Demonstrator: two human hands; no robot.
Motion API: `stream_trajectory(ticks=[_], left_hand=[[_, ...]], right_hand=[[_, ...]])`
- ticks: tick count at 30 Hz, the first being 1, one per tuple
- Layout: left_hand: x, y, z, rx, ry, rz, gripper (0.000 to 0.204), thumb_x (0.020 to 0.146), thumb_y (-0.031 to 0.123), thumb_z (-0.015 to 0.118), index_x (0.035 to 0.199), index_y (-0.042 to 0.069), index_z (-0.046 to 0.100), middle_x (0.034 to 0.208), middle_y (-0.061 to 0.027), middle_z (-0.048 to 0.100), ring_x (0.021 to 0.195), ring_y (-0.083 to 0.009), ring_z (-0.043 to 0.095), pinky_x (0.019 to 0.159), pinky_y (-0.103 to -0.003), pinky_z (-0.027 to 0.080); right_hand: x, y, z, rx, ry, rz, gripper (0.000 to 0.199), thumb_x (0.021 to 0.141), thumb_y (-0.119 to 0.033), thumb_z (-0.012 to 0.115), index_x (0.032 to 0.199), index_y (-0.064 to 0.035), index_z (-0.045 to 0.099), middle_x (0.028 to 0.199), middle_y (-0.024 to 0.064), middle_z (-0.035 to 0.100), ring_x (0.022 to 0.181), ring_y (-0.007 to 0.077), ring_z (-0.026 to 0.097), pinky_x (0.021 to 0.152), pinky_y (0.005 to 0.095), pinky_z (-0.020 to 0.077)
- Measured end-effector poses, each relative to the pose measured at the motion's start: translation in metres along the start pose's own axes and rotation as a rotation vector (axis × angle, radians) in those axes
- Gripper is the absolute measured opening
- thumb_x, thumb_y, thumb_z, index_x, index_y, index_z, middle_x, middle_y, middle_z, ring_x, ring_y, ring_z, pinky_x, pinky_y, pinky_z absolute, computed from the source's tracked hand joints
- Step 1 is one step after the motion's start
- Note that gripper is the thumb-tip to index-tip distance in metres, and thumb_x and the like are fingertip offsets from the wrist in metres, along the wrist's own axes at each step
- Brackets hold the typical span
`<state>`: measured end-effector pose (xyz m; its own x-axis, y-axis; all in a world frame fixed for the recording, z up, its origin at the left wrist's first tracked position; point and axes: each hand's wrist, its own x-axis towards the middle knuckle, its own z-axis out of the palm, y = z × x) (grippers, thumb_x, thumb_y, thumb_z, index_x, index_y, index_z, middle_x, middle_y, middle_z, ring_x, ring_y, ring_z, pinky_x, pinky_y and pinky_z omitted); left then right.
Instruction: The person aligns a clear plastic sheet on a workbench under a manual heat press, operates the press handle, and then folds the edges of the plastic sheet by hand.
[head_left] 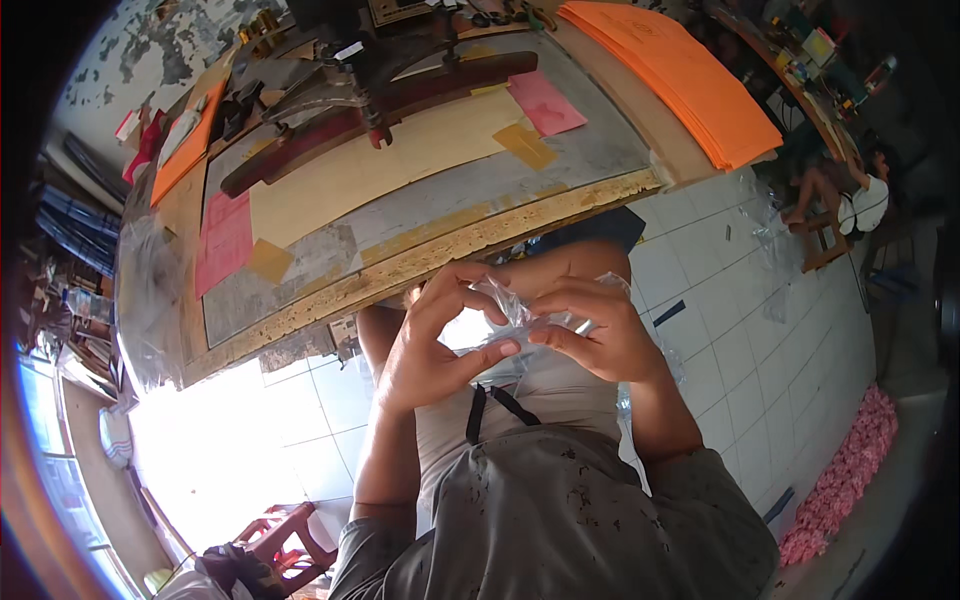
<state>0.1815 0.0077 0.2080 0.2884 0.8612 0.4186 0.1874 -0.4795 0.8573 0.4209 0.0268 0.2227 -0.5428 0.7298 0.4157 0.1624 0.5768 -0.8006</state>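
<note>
Holding plastic (517,312), our left hand (425,345) curls at its nine o'clock, our right hand (603,328) pinches at three; orange sheets (680,80) lie at one

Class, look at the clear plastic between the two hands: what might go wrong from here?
The clear plastic looks thin and crumpled, so pulling with the fingers might tear it. It is held up above the lap, so if it slips, it might slide off onto the tiled floor. The rough table edge is nearby and might snag it.
</note>
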Motion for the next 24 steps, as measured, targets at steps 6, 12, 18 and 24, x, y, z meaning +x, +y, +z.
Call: stream_trajectory(ticks=[6, 12, 18, 24], left_hand=[[-0.007, 0.003, 0.011, -0.274, 0.182, -0.193, 0.032, 0.08, 0.012, 0.089, 0.104, 0.005, 0.069, 0.103, -0.006, 0.065, 0.099, -0.016, 0.064, 0.088, -0.029, 0.051], [-0.001, 0.022, 0.009, -0.119, 0.104, -0.253, 0.036, 0.088, 0.014, 0.082, 0.121, 0.003, 0.071, 0.104, -0.0069, 0.072, 0.101, -0.0182, 0.065, 0.091, -0.031, 0.051], [-0.001, 0.023, 0.015, -0.007, 0.089, -0.205, 0.024, 0.09, 0.01, 0.08, 0.112, 0.0, 0.075, 0.106, -0.01, 0.078, 0.102, -0.0173, 0.073, 0.094, -0.032, 0.055], [-0.004, 0.023, 0.017, -0.093, 0.134, -0.18, 0.017, 0.092, 0.008, 0.078, 0.106, 0.001, 0.076, 0.106, -0.0102, 0.077, 0.101, -0.0177, 0.072, 0.092, -0.032, 0.054]], right_hand=[[-0.004, -0.002, 0.0, -0.057, 0.067, 0.094, 0.023, 0.089, -0.011, 0.08, 0.108, -0.0005, 0.072, 0.096, 0.0082, 0.074, 0.082, 0.0162, 0.07, 0.072, 0.0306, 0.0543], [-0.003, -0.003, 0.002, -0.008, 0.059, 0.084, 0.022, 0.09, -0.009, 0.08, 0.108, 0.0004, 0.071, 0.1, 0.0101, 0.074, 0.086, 0.0165, 0.07, 0.077, 0.0304, 0.0561], [0.002, -0.012, 0.008, -0.035, 0.186, 0.047, 0.02, 0.089, -0.01, 0.081, 0.105, -0.0002, 0.072, 0.105, 0.0103, 0.072, 0.093, 0.017, 0.071, 0.081, 0.0299, 0.057], [0.002, -0.011, 0.01, 0.006, 0.194, 0.048, 0.023, 0.088, -0.01, 0.082, 0.106, -0.0003, 0.073, 0.104, 0.0099, 0.072, 0.092, 0.0165, 0.07, 0.083, 0.0305, 0.0575]])
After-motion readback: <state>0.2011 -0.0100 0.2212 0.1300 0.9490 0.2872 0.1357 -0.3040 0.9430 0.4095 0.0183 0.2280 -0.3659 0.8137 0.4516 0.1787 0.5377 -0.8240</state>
